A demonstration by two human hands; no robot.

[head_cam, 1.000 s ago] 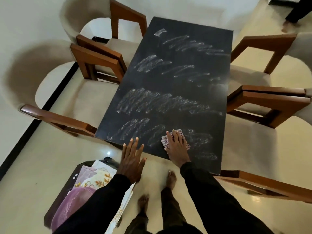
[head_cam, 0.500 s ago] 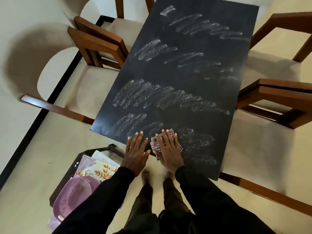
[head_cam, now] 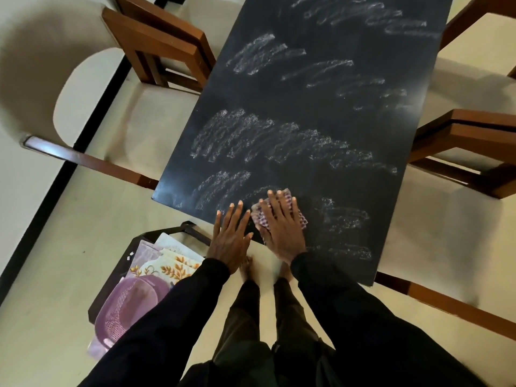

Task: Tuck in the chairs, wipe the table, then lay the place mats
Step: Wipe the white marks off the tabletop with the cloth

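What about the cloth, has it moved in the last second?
Yes. The cloth slid left along the table's near edge, toward its left corner.

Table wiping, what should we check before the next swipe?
1. Cloth under right hand: ok, flat fingers press it down.
2. Left hand steadying: ok, fingers rest on the table's near edge.
3. Whole table wiped: cannot tell; streaks cross most of it.
4. Chairs tucked in: ok, seats reach under the table edges.
5. Place mats ready: ok, stacked on the low stand, not yet laid.
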